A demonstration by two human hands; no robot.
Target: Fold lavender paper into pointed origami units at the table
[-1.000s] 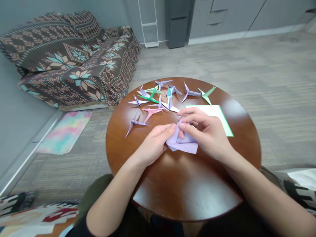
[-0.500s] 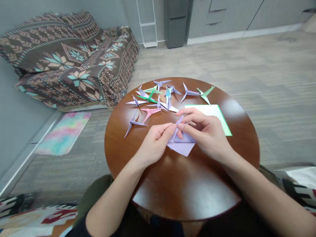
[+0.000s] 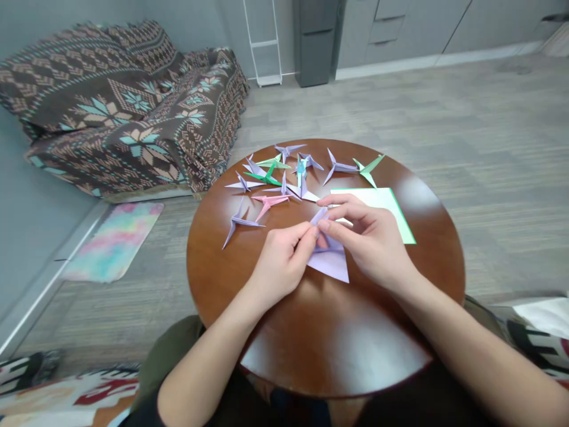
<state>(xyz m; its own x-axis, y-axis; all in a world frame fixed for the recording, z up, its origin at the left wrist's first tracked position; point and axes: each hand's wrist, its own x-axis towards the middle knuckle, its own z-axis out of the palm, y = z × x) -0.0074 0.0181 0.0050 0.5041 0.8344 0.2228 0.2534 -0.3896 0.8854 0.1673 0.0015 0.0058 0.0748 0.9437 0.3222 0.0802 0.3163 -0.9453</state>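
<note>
A partly folded sheet of purple origami paper (image 3: 331, 265) is held between my two hands over the table. My left hand (image 3: 284, 256) pinches its left side, thumb and forefinger closed together. From the right, my right hand (image 3: 371, 237) grips the paper near its upper fold between thumb and fingers. Part of the folds is hidden behind my fingers. Just beyond my right hand lies a stack or sheet of white paper with a green border (image 3: 398, 216). Folded paper cranes stand past my hands, among them a pink one (image 3: 269, 201) and a purple one (image 3: 240, 221).
Several more purple and green cranes, including a dark green one (image 3: 267, 174) and a light green one (image 3: 368, 170), crowd the far side of the round wooden table (image 3: 338, 338). A sofa under a patterned cover (image 3: 146, 118) stands beyond at the left.
The purple paper has turned slightly in my fingers; its lower flap now points further right and its upper fold shows more. Both hands keep their hold.
</note>
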